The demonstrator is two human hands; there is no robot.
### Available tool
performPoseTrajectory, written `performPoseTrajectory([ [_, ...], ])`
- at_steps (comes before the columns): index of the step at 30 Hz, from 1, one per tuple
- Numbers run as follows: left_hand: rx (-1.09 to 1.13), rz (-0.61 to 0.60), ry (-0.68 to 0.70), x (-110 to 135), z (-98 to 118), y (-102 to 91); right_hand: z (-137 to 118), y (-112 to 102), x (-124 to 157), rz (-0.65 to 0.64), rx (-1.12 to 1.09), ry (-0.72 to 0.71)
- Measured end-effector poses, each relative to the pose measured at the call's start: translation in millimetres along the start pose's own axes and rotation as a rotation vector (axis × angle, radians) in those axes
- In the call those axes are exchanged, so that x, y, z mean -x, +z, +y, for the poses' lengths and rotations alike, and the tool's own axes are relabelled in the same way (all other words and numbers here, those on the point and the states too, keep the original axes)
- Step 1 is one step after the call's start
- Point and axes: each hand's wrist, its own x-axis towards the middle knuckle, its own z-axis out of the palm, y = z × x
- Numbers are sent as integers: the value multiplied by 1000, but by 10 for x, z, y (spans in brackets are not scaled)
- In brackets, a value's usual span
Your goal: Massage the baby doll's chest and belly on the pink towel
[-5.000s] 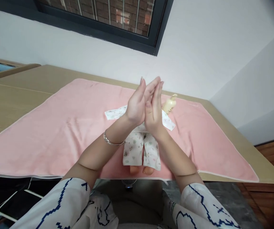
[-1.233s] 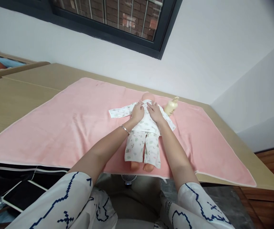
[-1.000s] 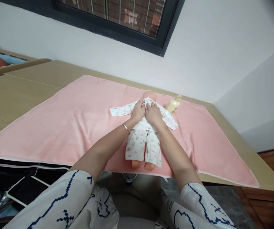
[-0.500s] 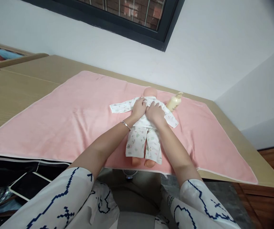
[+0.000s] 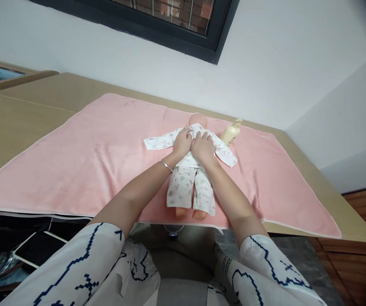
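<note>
Both side by side, rests left hand [image 5: 183, 143] and right hand [image 5: 203, 147] palm down, unclenched with fingers extended, on the upper body of the doll [image 5: 188, 161]. Has it lying on the pink towel [image 5: 74, 161], head toward the wall [image 5: 266, 51], feet near the towel's front hem. Has a pump bottle [image 5: 230, 134] just beside one sleeve.

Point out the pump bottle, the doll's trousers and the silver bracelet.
Pump bottle [image 5: 230, 135], head view: its body.
Doll's trousers [image 5: 180, 187], head view: one leg.
Silver bracelet [image 5: 166, 165], head view: its band.
</note>
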Motion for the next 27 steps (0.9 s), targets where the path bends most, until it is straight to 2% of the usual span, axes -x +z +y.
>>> performPoseTrajectory([
  [2, -1, 1, -5, -3, -3, -8, 0, -15, -9, 6, 2, -104],
  [5, -10, -1, 4, -2, 0, -6, 193, -51, -148, 21, -67, -233],
  [10, -23, -20, 30, 9, 10, 14, 481, -25, -308, 102, -177, -169],
  [16, -126, -55, 79, -14, -2, 34, 399, -33, -172, 197, -123, -227],
  [20, -173, -72, 96, -8, 9, 24, 402, -37, -182, 150, -132, -318],
  [25, -204, -63, 171, 49, 75, -1, 482, -8, -291, 30, -62, -174],
  [27, -203, -72, 167, 40, 84, -7, 456, -44, -285, 0, -8, -164],
])
